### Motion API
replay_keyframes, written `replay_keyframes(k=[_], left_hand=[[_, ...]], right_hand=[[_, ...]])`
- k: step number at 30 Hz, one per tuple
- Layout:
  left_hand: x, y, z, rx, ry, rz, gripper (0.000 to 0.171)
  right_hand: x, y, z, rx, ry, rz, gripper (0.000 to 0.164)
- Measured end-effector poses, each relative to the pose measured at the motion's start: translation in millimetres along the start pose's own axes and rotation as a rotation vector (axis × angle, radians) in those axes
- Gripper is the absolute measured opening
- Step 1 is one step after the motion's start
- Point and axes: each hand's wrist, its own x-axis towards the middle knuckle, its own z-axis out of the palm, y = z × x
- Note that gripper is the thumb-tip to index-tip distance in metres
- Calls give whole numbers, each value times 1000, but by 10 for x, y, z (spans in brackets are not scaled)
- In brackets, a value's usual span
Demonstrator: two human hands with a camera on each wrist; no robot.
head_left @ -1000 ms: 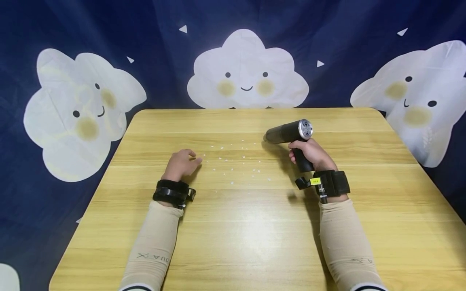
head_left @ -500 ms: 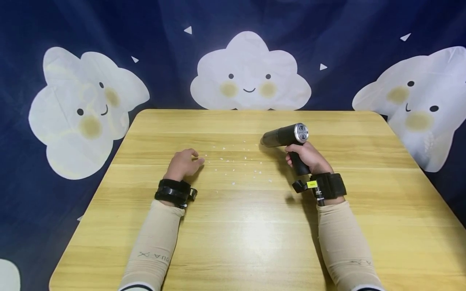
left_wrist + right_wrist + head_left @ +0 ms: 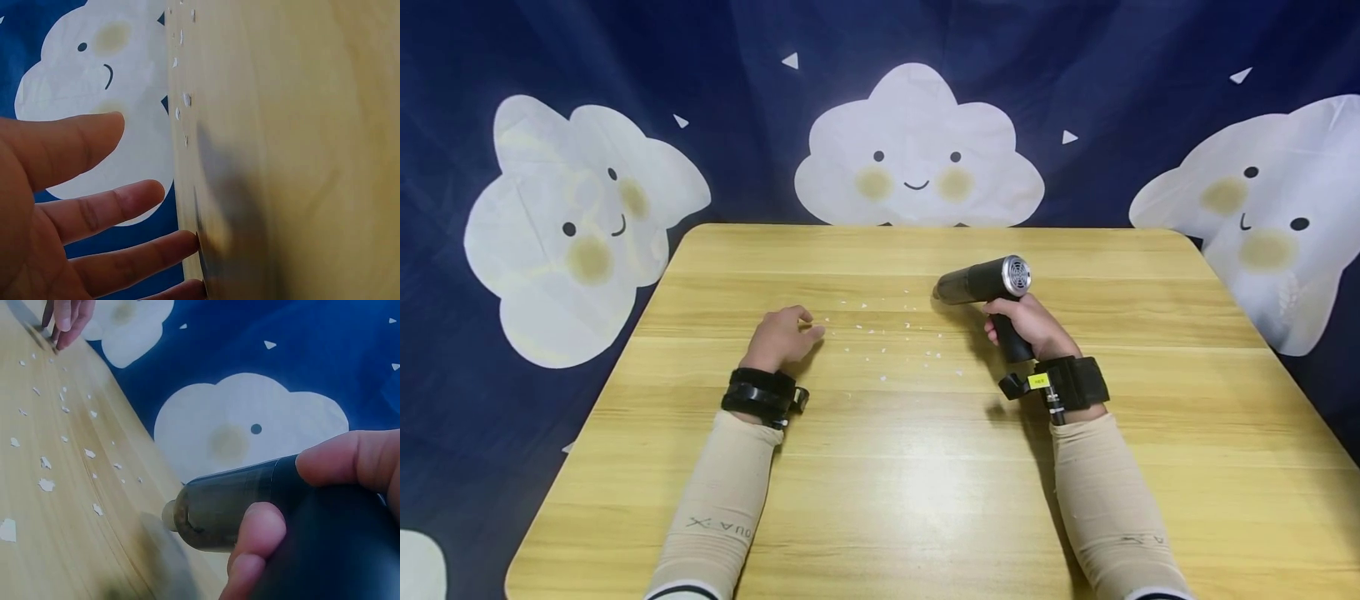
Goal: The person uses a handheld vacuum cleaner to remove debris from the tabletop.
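While the right hand (image 3: 1036,323) grips it by its handle (image 3: 1013,340), the black pistol-shaped device (image 3: 981,282) sits over the far right part of the worktop (image 3: 865,517), lying crosswise. Its translucent nose (image 3: 215,509) points left and ends in a small pale tip (image 3: 169,515); can't tell if the tip touches wood. Silver vented end cap (image 3: 1017,275) faces right and toward the wearer. Fingers wrap the handle just under the body.

Left of the nose: small white scraps (image 3: 46,485), irregular, scattered in a loose patch mid-worktop between the two hands. Biggest ones show nearest the right wrist camera.

Left hand (image 3: 777,337) is at the patch's left edge, thumb apart from the fingers, fingers spread and loosely bent, lower fingertips down at the wood.

Black straps on both wrists, left (image 3: 758,397) and right (image 3: 1081,382); yellow label (image 3: 1038,381) beside the right one. Beige sleeves (image 3: 722,492) on both forearms.

Behind the worktop: navy backdrop (image 3: 737,100) with small white triangles and smiling white clouds (image 3: 917,125).
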Motion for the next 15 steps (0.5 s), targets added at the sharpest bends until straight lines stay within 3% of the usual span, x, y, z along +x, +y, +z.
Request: replay_keyframes(k=[15], left_hand=[[5,-1,3,5,-3,10,46]], right_hand=[[2,11,-4,-7,-9,1,31]])
